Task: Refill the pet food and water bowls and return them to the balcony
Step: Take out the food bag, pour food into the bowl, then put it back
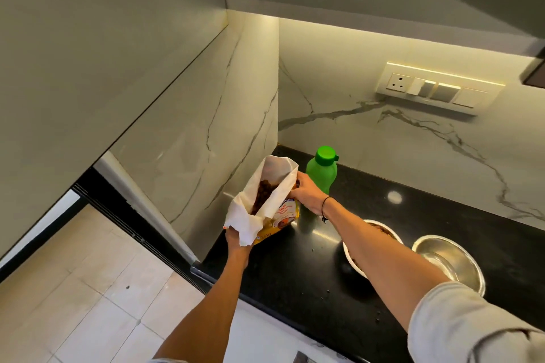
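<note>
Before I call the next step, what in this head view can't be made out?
- Food bowl: mostly behind the right forearm; fill level unclear.
- Green bottle: opaque, base behind the right hand; water level unknown.
- Food bag: label partly covered by both hands and too small to read.
- Empty steel bowl: near rim hidden by the sleeve.

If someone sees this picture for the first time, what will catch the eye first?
Probably the bright green bottle standing on the black counter near the marble corner. Next, the open pet food bag beside it, held by both hands, with brown kibble visible inside. Two steel bowls sit further right.
</note>
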